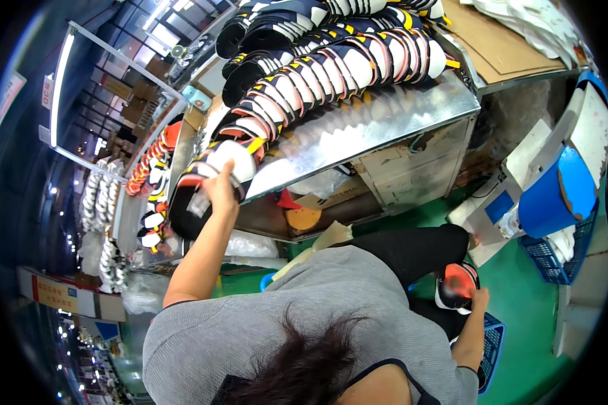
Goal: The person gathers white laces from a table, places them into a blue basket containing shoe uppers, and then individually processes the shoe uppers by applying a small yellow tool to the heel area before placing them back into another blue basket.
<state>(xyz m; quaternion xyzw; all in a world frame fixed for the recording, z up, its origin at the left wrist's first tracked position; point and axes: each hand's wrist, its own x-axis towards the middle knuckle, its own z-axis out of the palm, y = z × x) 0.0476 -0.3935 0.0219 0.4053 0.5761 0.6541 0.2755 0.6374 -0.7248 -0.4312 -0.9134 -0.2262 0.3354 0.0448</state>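
Note:
My left hand (221, 189) is closed on a shoe upper (233, 158) at the left end of the metal-topped bench (412, 111). This upper is white and dark with a yellow tab, and its dark opening faces left. Behind it, a long nested row of white, navy and pink-edged shoe uppers (331, 73) curves across the bench. Low on the right, beside my dark-trousered leg, my right hand (478, 302) grips the edge of another shoe upper (458, 285), which shows red-orange, black and white. Its red-orange part is blurred.
More dark uppers (277, 30) lie in rows behind. At right stand a blue bucket (554, 196) and a blue plastic basket (550, 260); another blue basket (494, 337) is by my right forearm. Cardboard (500, 47) covers the right-hand table. Further uppers (157, 158) line the left side.

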